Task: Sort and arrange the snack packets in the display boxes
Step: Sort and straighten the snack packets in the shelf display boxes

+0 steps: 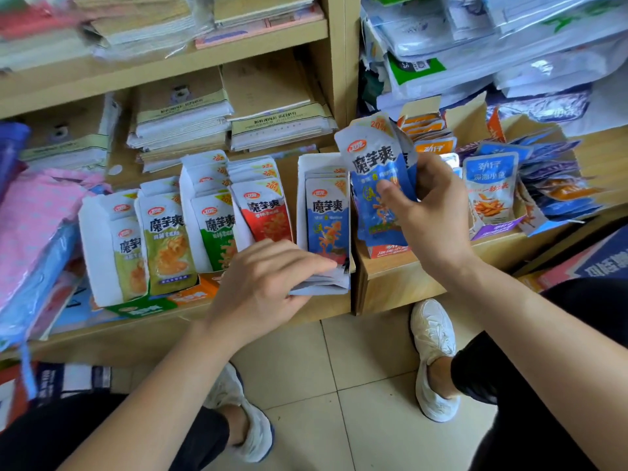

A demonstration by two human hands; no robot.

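Packets (373,164), seemingly several, gripped in right hand (430,212).

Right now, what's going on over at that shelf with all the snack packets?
A person is sorting snack packets at a low shelf. Their right hand grips a bunch of blue packets lifted just above the shelf. Their left hand presses on the front edge of the white display box, which already holds matching blue packets. Boxes to the left hold red packets, green packets and yellow-green packets. A heap of loose packets lies at the right.
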